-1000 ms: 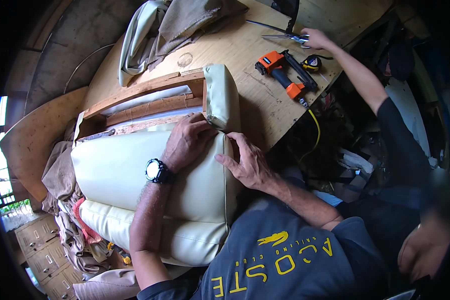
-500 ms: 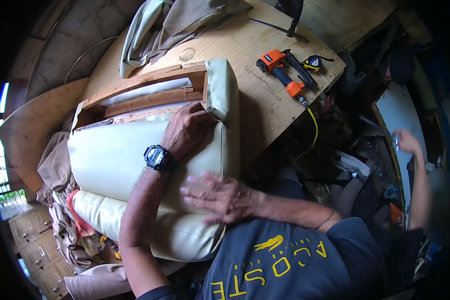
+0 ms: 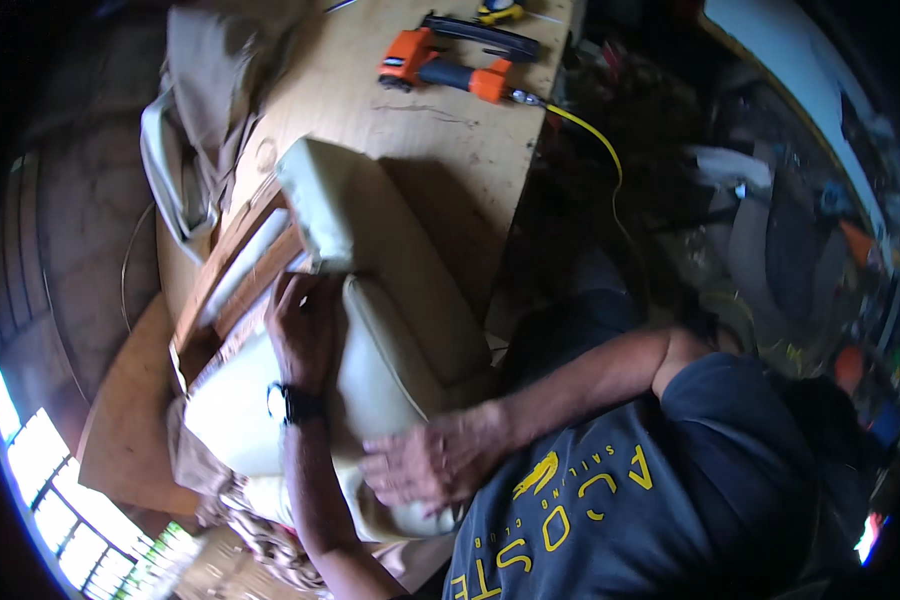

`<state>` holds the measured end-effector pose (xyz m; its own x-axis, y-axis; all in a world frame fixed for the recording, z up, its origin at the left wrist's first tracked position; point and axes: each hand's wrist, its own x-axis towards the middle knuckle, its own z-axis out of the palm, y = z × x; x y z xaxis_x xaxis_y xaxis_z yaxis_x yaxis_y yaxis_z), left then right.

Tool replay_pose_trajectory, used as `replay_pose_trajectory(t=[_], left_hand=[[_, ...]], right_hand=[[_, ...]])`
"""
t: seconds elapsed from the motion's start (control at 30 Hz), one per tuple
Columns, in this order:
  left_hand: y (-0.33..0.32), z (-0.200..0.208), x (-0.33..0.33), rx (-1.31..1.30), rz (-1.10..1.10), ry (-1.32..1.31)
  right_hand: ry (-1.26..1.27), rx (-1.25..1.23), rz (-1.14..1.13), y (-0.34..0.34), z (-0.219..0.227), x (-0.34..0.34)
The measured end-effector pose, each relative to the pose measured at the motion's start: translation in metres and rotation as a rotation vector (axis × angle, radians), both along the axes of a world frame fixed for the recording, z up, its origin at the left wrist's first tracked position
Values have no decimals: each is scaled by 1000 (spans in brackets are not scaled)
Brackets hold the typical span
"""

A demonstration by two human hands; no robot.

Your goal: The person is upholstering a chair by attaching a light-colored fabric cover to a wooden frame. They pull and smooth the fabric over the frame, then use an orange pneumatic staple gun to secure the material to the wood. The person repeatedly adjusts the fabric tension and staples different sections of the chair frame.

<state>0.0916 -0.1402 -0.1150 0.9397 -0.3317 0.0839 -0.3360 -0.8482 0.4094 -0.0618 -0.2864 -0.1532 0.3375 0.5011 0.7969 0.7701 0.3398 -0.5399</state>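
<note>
A cream upholstered chair (image 3: 240,400), its wooden frame (image 3: 232,262) bare along one open side, rests on the plywood table. My left hand (image 3: 305,320), with a dark watch (image 3: 288,402) on its wrist, is at the top edge of the cream cover (image 3: 365,350), beside the bare frame and the raised armrest (image 3: 370,215). Its fingers are curled closed on the cover's edge; the fingertips are partly hidden. Lower down, my right hand (image 3: 435,462) lies flat on the cream padding near my body, fingers stretched out and holding nothing.
An orange and black staple gun (image 3: 460,72) with a yellow air hose (image 3: 600,130) lies on the plywood table (image 3: 460,155), near a tape measure (image 3: 500,10). Brown fabric (image 3: 210,70) drapes over the far left. A curved wooden board (image 3: 135,420) stands at left. Clutter fills the right side.
The view has turned, so the chair appears tilted and the staple gun farther up. My right hand has slid lower along the padding. The other person's raised hand at right has left view.
</note>
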Motion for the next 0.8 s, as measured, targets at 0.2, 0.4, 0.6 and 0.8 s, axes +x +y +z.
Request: replay_pose_trajectory(t=[0.2, 0.4, 0.6, 0.8], left_hand=[[3, 1, -5, 108, -14, -14], [1, -5, -5, 85, 45, 62], [7, -1, 4, -24, 55, 177], [7, -2, 10, -135, -50, 125]], right_hand=[[51, -141, 226, -7, -7, 8], [131, -84, 23, 5, -26, 5], [265, -137, -73, -25, -62, 93], [326, -158, -412, -54, -68, 154]])
